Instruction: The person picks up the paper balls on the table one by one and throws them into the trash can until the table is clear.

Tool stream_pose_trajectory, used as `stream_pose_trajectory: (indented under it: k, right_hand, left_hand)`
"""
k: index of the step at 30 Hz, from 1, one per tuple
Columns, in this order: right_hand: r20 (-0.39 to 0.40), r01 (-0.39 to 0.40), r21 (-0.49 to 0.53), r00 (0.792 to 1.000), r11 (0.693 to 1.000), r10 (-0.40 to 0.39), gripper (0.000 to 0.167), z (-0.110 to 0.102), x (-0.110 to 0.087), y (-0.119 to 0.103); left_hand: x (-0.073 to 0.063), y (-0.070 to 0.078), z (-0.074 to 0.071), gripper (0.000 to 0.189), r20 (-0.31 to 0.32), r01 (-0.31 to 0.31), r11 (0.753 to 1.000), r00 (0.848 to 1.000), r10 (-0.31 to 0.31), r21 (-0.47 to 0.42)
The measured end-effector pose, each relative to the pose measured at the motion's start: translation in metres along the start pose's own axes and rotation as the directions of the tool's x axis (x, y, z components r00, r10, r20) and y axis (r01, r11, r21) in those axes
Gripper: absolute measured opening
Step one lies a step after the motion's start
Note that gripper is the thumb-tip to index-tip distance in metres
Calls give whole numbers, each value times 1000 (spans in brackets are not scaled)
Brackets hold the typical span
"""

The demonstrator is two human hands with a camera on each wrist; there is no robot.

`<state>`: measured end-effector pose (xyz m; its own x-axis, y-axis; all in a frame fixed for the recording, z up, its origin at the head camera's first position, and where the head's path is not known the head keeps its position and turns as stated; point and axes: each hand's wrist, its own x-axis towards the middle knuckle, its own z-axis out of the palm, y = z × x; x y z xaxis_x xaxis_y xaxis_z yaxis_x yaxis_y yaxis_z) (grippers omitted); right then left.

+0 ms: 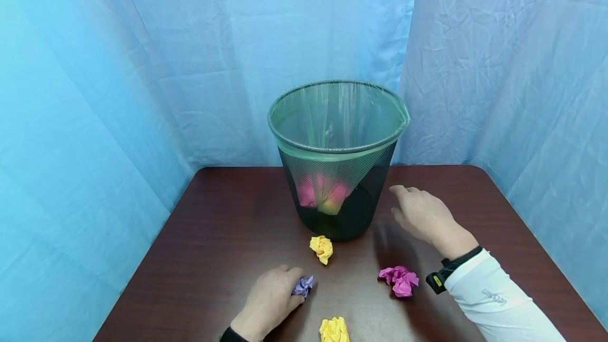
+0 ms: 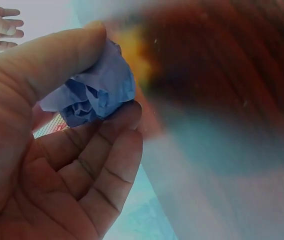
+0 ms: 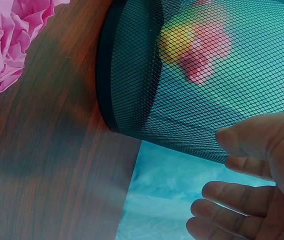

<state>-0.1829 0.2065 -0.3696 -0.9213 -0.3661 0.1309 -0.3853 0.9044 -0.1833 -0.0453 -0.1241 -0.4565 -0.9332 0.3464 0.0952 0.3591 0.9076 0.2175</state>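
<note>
My left hand pinches a crumpled purple paper ball between thumb and fingers, low over the table's front. In the left wrist view the same purple paper sits at the fingertips. My right hand is to the right of a black mesh wastebasket and holds nothing; its fingers are loosely bent in the right wrist view. The basket has a translucent green liner, with pink and yellow paper balls showing through the mesh. Nearer me than the right hand lies a magenta paper ball.
One yellow paper ball lies against the front foot of the basket. Another yellow ball is at the bottom edge of the head view. The dark wooden table is backed by light blue curtains.
</note>
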Motion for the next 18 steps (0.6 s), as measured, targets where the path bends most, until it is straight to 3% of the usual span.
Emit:
stream_pose_trajectory:
  k: [7,13,18]
  right_hand:
    - [-14,12,-11,1000,1000,-13,55,-2,1,-1]
    - [-15,19,-11,1000,1000,-19,54,-5,2,0]
    - [-20,20,-10,1000,1000,-20,54,-9,2,1]
  left_hand:
    - [3,-7,-9,34,-77,21,1000,997,-20,11]
    - [3,-14,-16,38,-168,31,999,985,-28,16]
    - [2,-18,-24,39,-186,50,999,981,-46,16]
